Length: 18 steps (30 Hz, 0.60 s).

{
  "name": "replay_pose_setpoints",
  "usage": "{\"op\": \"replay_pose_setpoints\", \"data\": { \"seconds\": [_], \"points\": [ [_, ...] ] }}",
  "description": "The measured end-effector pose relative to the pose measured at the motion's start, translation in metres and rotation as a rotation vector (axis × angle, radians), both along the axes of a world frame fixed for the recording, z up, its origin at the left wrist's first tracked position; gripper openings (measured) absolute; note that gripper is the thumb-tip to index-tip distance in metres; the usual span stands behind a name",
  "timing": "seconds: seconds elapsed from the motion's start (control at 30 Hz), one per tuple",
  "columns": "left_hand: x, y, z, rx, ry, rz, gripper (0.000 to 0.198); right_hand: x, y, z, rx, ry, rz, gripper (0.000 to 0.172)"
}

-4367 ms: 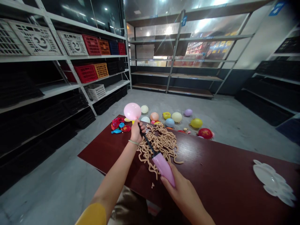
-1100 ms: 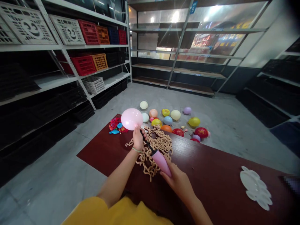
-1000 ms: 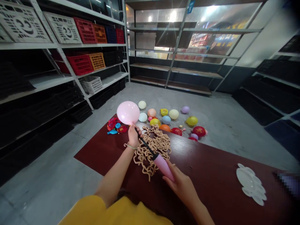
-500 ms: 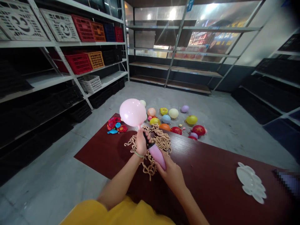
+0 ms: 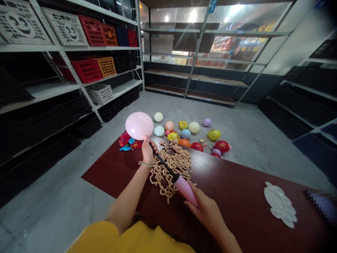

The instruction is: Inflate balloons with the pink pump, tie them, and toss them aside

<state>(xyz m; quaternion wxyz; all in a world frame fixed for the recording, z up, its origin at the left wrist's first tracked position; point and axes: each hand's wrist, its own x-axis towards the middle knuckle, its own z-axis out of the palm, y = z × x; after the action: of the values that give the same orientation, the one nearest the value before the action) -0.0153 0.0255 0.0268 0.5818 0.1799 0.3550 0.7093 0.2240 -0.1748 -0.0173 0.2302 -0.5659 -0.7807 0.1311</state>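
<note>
My left hand [image 5: 147, 151] is closed round the neck of a pale pink balloon [image 5: 139, 125], pinching it onto the tip of a hand pump. The balloon is round and partly inflated, above the far left corner of the dark red table [image 5: 237, 196]. My right hand [image 5: 207, 211] grips the pink handle of the pump [image 5: 184, 186], whose black rod is drawn out towards the balloon. Under the pump lies a heap of tan curly cord [image 5: 173, 165].
Flat uninflated balloons [image 5: 129, 142] lie at the table's far corner. Several inflated balloons [image 5: 195, 131] rest on the grey floor beyond it. A white flower-shaped palette [image 5: 280, 203] sits at the right. Shelving with crates [image 5: 92, 49] lines the left wall.
The pump handle has been pulled back from its pushed-in position half a second ago, showing the black rod again. The balloon is larger than several seconds ago.
</note>
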Motion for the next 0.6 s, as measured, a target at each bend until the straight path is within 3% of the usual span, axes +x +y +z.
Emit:
{"op": "replay_pose_setpoints", "data": {
  "seconds": [0.17, 0.37, 0.5, 0.6],
  "points": [
    [0.017, -0.006, 0.004, 0.011, -0.047, 0.015, 0.029, -0.009, 0.000, -0.003, -0.023, 0.012, -0.112, 0.058],
    [0.052, -0.033, -0.008, 0.018, -0.008, -0.138, 0.035, -0.046, 0.026, 0.003, -0.079, 0.088, -0.180, 0.058],
    [0.048, -0.037, -0.015, 0.003, 0.037, -0.130, 0.037, -0.056, 0.034, 0.008, -0.080, 0.079, -0.145, 0.061],
    [0.036, -0.029, -0.010, 0.023, 0.061, -0.101, 0.036, -0.050, 0.029, 0.006, -0.028, 0.090, -0.078, 0.067]
  ]
}}
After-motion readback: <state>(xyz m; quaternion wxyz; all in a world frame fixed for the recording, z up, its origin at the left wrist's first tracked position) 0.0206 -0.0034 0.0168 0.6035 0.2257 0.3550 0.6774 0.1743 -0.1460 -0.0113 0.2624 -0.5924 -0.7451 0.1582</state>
